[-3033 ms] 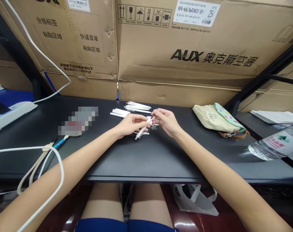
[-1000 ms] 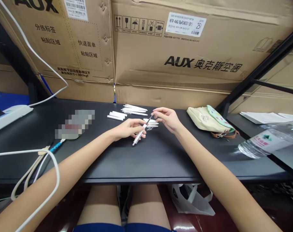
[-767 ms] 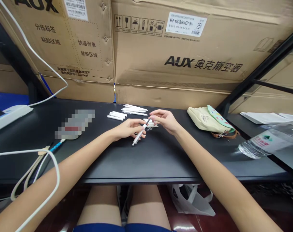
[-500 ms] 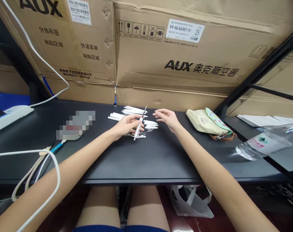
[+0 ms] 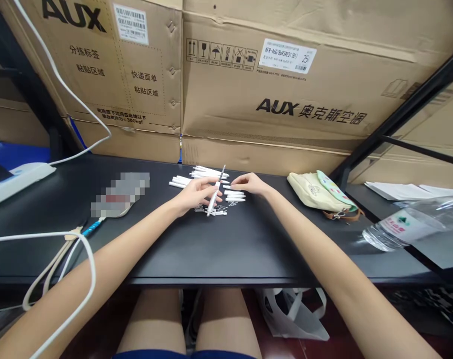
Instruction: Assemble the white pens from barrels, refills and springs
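The white pen [image 5: 214, 192] stands tilted in the left hand [image 5: 196, 195], its dark tip pointing up and away and its lower end just above the table. The left fingers curl round the barrel, pinching it against the thumb as far as the view shows. The smooth, slim barrel calls for a firm pinch, with the tip kept clear of the loose pieces below. The right hand [image 5: 250, 183] is just beside the pen, fingers extended and close together, holding nothing; its fingertips [image 5: 234, 184] lie just above a row of short white tubes [image 5: 234, 195].

Directly behind the pen lies a bundle of slim white barrels [image 5: 207, 172], with shorter white rods [image 5: 180, 182] to its left. Small white and metal parts [image 5: 216, 212] are scattered just below the pen's lower end. All of this rests on a black table [image 5: 229, 249].

Left of the pen are a pixelated object [image 5: 119, 194], a blue cord [image 5: 92, 228] and a white power strip [image 5: 19, 177]. To the right sit a cream cloth bag [image 5: 316, 192] with a brown strap, then papers [image 5: 409, 188] and a clear plastic water bottle [image 5: 401, 230]. Behind everything rise AUX cardboard boxes [image 5: 271, 85].
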A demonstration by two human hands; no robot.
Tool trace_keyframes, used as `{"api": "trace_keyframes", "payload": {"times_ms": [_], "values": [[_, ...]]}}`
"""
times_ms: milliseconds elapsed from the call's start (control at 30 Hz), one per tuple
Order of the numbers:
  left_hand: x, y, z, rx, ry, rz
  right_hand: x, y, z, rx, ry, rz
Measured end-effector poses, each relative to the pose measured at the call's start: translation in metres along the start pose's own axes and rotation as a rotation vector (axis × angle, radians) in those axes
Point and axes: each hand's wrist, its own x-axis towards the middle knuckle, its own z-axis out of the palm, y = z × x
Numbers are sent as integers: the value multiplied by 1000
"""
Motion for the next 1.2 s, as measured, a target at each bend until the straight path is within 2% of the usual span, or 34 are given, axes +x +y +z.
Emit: {"api": "trace_keyframes", "payload": {"times_ms": [100,167,300,367,533,700,1033,1200], "values": [[0,1,1,-2,6,-11,0,-2,-1,7,18,-25],[0,1,1,-3,-9,-22,-4,-4,-2,83,92,-47],[-1,-2,1,-6,-120,-37,-18,-7,1,437,279,-54],[-2,-3,2,-5,-176,-52,-26,-8,4,604,324,-72],[-4,-5,6,51,-268,-78,-40,-16,13,834,263,-39],[-3,-7,9,105,-298,-94,-47,-28,24,799,239,25],[-1,-10,8,130,-300,-94,-52,-37,31,766,236,-4],[-1,-9,9,116,-268,-82,-53,-34,36,781,154,-45]]}}
